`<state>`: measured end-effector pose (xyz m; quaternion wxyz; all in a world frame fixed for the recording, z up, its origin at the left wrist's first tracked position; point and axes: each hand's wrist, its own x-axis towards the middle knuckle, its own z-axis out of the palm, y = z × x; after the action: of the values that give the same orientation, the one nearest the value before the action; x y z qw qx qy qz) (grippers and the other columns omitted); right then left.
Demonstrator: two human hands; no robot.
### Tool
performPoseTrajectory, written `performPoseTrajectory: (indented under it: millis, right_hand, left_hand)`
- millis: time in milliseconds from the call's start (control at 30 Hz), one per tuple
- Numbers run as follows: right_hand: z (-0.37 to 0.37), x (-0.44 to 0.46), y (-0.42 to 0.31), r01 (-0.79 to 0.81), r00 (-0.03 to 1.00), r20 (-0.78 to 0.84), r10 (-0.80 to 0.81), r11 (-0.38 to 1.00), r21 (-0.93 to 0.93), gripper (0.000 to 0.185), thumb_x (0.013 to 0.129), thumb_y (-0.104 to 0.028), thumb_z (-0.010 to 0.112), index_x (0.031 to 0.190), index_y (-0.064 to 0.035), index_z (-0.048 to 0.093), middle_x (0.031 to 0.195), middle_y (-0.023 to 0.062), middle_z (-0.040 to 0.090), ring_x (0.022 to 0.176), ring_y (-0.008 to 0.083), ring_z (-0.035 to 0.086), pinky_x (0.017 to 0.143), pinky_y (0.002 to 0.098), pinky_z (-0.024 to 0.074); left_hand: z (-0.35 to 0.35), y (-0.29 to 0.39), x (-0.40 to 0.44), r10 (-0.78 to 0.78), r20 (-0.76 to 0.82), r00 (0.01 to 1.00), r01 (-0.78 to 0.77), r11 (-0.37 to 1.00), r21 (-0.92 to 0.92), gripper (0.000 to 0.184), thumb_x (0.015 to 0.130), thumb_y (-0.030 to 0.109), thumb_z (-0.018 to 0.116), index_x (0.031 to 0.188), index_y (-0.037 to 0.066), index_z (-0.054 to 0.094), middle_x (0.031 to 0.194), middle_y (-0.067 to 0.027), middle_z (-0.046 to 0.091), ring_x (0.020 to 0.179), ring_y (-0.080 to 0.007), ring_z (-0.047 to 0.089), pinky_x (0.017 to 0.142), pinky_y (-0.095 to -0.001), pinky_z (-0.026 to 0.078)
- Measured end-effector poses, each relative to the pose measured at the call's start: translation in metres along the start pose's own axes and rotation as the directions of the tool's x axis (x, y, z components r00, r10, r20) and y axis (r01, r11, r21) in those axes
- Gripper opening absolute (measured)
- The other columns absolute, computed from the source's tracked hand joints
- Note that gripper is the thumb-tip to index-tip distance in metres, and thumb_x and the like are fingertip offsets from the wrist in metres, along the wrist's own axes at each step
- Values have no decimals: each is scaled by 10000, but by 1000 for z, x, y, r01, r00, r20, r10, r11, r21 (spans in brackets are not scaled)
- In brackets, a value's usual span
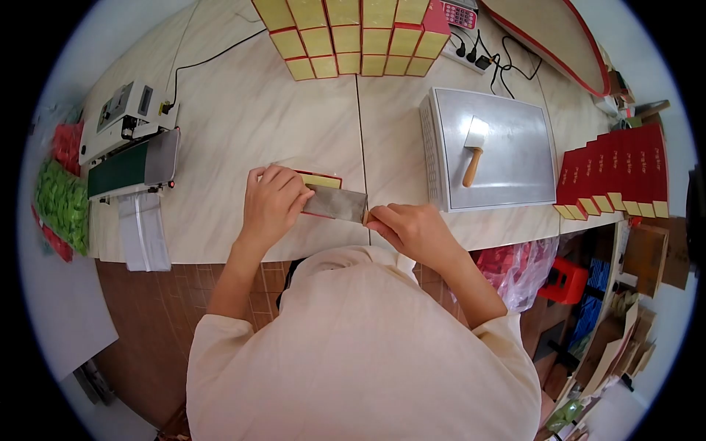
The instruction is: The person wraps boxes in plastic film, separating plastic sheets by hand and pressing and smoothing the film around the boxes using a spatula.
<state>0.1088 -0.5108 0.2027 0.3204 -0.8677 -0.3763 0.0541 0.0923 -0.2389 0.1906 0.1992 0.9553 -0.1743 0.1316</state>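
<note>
A small red-edged yellow box (322, 179) lies on the table in front of me, partly covered by the wide grey blade of a scraper (337, 203). My right hand (415, 229) is closed round the scraper's right end, where a bit of light brown handle shows. Bent fingers of my left hand (273, 197) close over the box's left end, and its thumb and fingertips reach the blade's left edge. The hand hides that end of the box.
A second scraper (473, 162) with a wooden handle rests on a metal-topped flat unit (507, 132) to the right. Stacked yellow-and-red boxes (346, 40) stand behind. Red boxes (614, 165) line the far right. A sealing machine (132, 147) is at left.
</note>
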Motion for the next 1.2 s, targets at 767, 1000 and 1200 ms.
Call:
performPoseTrajectory:
  millis: [767,1000,1200]
  right_hand:
    - [-8,-15,-2,-81,996,-16,87,971,223,179,903,-223,661,866,-48,654,720,87,655,607,291,607,548,360,474]
    - [-1,-5,9,-121,988,-69,136,975,187,200,921,-236,639,853,-48,637,700,100,641,594,315,591,539,383,460]
    - [-3,7,13,-111,987,-92,129,977,183,199,929,-242,630,858,-56,635,677,104,630,572,310,584,527,390,448]
  left_hand:
    - [11,-1,2,-15,-34,999,19,994,104,110,788,179,737,806,116,649,870,24,619,937,-188,566,885,-404,370]
    - [8,-2,0,-29,-35,999,34,990,137,62,799,144,721,828,124,670,873,31,620,954,-178,569,893,-400,374]
    - [0,4,7,-88,-60,994,91,995,49,198,805,118,709,994,118,649,1018,-11,621,1023,-230,556,901,-404,384]
